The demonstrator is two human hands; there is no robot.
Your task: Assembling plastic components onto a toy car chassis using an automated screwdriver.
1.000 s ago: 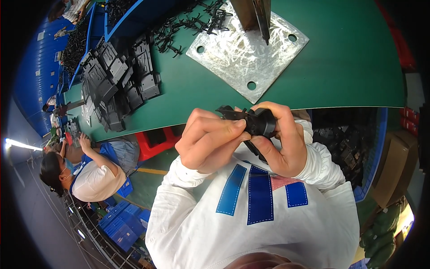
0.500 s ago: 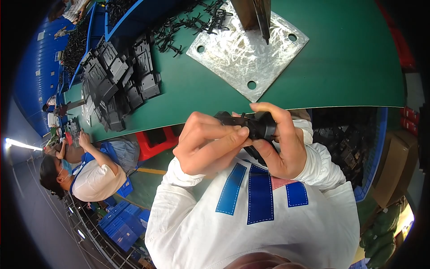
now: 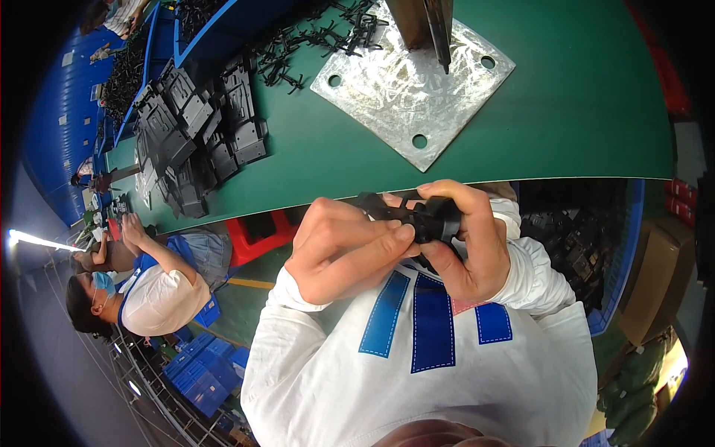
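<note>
Both hands close on one small black moulded plastic part (image 3: 417,217), held in the air just in front of the person's chest, below the near edge of the green table. The left hand (image 3: 344,249) pinches it from the left with thumb and forefinger pressed together on its end, the other fingers curled in. The right hand (image 3: 468,237) wraps over it from the right, fingers hooked across the top and the thumb beneath, so much of the part is hidden. What shows is matt black, chunky and rounded on the right side, with thinner ribs or prongs sticking out toward the left and upward; its exact form cannot be told.

The long green-topped work table (image 3: 566,112) fills the upper part of the view. On it lies a square, dull silver metal plate (image 3: 395,89) with a round hole near each corner, and an upright brown post (image 3: 421,22) stands on the plate. To the left, a heap of flat black plastic housings (image 3: 194,141) spreads along the table, well apart from the hands. Beyond the plate lies a scatter of small black spidery plastic pieces (image 3: 313,41).

At lower left another person in a white top (image 3: 160,294) sits beside stacked blue plastic crates (image 3: 201,369).
</note>
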